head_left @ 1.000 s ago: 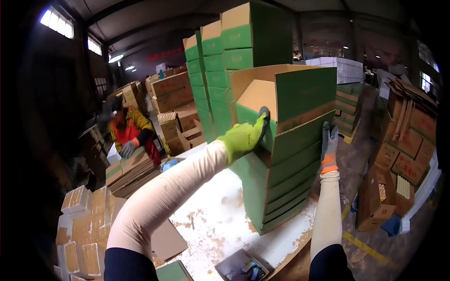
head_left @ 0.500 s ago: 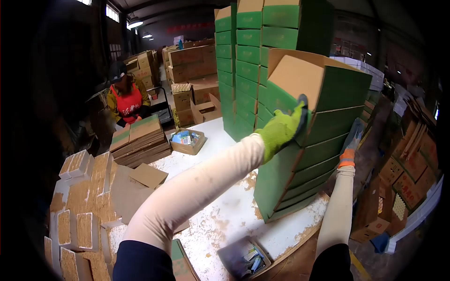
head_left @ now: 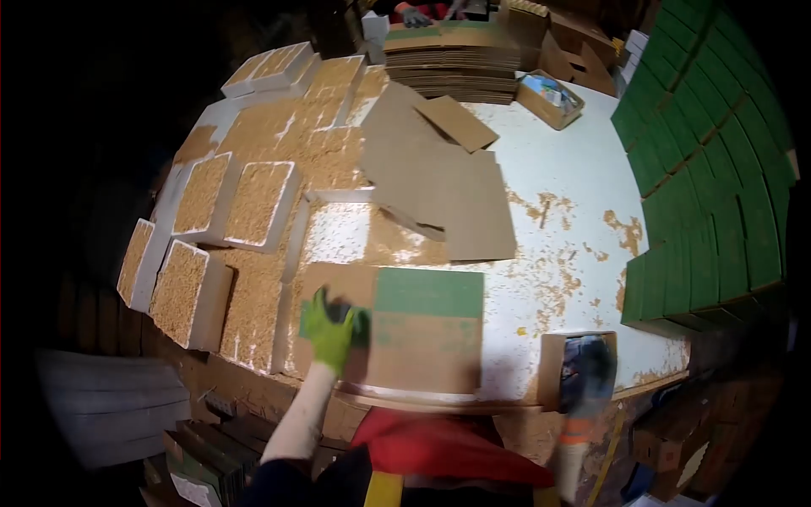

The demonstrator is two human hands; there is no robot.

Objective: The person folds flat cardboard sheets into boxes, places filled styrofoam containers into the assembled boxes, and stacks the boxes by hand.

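Note:
A flat-folded cardboard box, brown with green panels, lies on the near part of the table. My left hand, in a yellow-green glove with dark fingertips, rests over its left panel with thumb and fingers apart. At the near right, my right hand reaches into a small open carton of blue and white items. That hand is smeared by motion; its fingers and anything in them cannot be made out.
White trays filled with sawdust-like bits cover the table's left. Loose cardboard sheets lie mid-table. Behind them are stacked flat boxes, another small carton and a co-worker's gloved hand. Green boxes stand stacked at right.
My view has swung down and left. My left hand has come off the upper green box of the stack onto the flat box. My right hand has left the stack's side for the small carton.

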